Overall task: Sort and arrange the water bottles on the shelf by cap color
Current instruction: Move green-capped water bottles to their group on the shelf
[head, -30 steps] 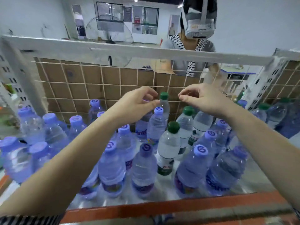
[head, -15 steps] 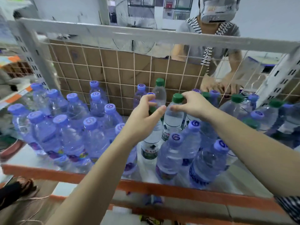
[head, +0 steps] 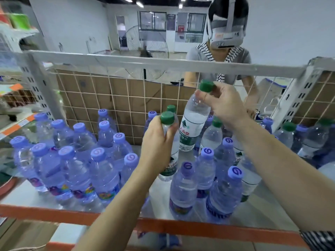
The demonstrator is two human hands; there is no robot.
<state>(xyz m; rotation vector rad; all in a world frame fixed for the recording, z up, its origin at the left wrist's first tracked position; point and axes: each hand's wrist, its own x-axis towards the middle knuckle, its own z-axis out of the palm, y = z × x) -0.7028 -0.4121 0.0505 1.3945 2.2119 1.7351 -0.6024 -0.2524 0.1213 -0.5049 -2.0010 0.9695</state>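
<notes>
My left hand (head: 156, 137) grips the neck of a clear green-capped bottle (head: 167, 118) that stands in the middle of the shelf (head: 181, 225). My right hand (head: 223, 104) holds a second green-capped bottle (head: 194, 120) by its neck, lifted and tilted above the others. A tight group of purple-capped bottles (head: 70, 160) fills the left half. More purple-capped bottles (head: 224, 187) stand at the front centre, mixed with green-capped ones (head: 216, 129) behind them. A further green cap (head: 289, 126) shows at the right.
A white wire grid backed with cardboard (head: 117, 98) closes the rear of the shelf, under a white crossbar (head: 145, 60). A person in a headset (head: 226, 57) stands behind the grid. White perforated uprights (head: 297, 98) flank the bay. An orange beam edges the front.
Both hands closed on green-capped bottles. The right hand has lifted its bottle up above the rest; the left hand now grips the other bottle's neck. The view shifted left and lower.
</notes>
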